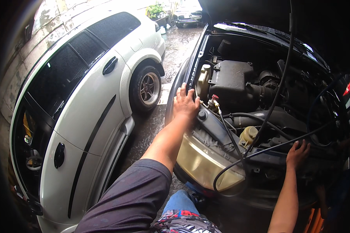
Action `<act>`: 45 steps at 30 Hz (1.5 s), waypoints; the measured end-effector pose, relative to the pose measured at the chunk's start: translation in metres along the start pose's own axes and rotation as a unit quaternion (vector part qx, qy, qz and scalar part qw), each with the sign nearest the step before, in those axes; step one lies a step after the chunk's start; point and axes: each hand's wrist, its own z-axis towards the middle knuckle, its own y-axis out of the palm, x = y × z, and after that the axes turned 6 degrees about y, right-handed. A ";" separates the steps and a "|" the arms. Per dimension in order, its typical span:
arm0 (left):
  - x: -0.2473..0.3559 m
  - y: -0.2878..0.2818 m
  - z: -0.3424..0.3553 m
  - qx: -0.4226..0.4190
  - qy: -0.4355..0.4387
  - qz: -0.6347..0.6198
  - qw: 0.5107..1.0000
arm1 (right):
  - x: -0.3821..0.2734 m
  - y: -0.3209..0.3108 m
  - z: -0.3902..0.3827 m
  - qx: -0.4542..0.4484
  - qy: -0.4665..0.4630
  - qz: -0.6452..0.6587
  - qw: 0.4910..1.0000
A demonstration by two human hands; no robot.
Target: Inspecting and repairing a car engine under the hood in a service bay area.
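I lean over the open engine bay point(260, 97) of a dark car. My left hand point(184, 104) rests flat, fingers spread, on the fender edge beside a small red-capped valve fitting point(213, 101). A thin black hose point(231, 136) runs from that fitting and loops down over the yellowed headlight point(204, 163). My right hand point(297, 153) lies open on the front panel above the grille, touching a black hose that crosses the bay. Neither hand grips anything.
A white car point(85, 101) is parked close on the left, leaving a narrow strip of wet concrete point(151, 124) between the two cars. The raised hood point(268, 11) hangs overhead. A pale reservoir cap point(248, 134) and a black air box point(229, 77) sit in the bay.
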 end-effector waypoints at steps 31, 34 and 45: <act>-0.002 0.002 0.000 0.010 0.004 -0.006 1.000 | -0.003 -0.002 -0.001 0.005 -0.001 0.008 1.000; -0.002 0.002 -0.001 0.012 0.004 -0.007 1.000 | -0.002 -0.003 0.000 0.002 -0.003 0.004 1.000; -0.001 0.002 0.000 0.013 0.004 -0.003 1.000 | -0.001 0.000 -0.001 -0.002 0.007 0.013 1.000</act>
